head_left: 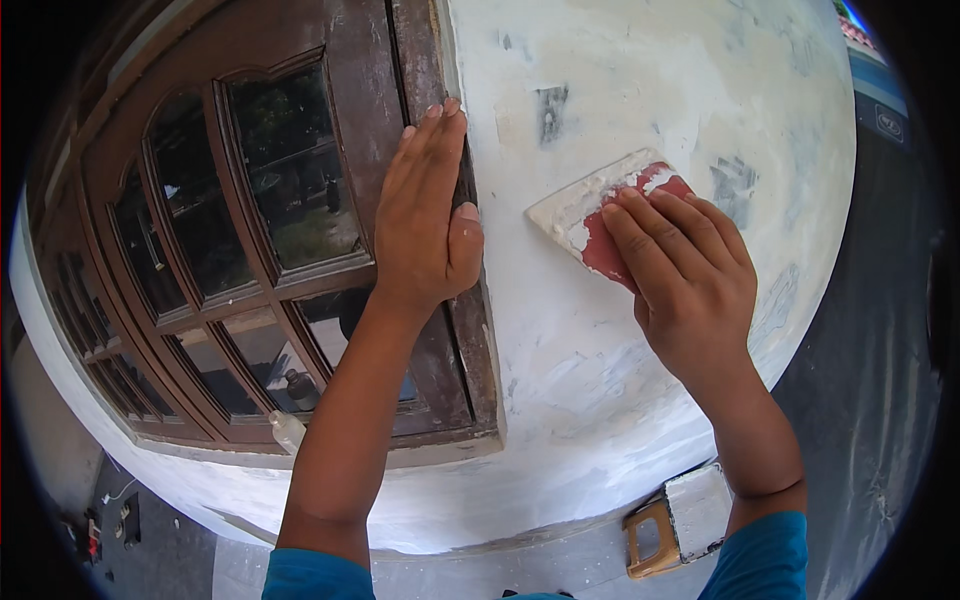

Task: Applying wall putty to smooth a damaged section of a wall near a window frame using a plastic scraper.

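Observation:
In my right hand (695, 270) is a red putty spreader (603, 250), its far edge caked with white putty. Fingers press on top of the blade, and the blade lies against the white, patchy wall (590, 360). My left hand (425, 215) rests flat along the brown wooden window frame (475, 350), fingers stretched out and thumb near the wall's edge. Nothing is held in that hand. Grey smears (551, 112) mark the plaster above the spreader.
A clear bottle (288, 432) stands on the window sill beside my left forearm. Below right, a whitish, putty-marked board (698, 510) sits on a tan stool (650, 540). Dark sheeting (850, 430) hangs or stands at the right. Small items (125, 520) lie on the floor at lower left.

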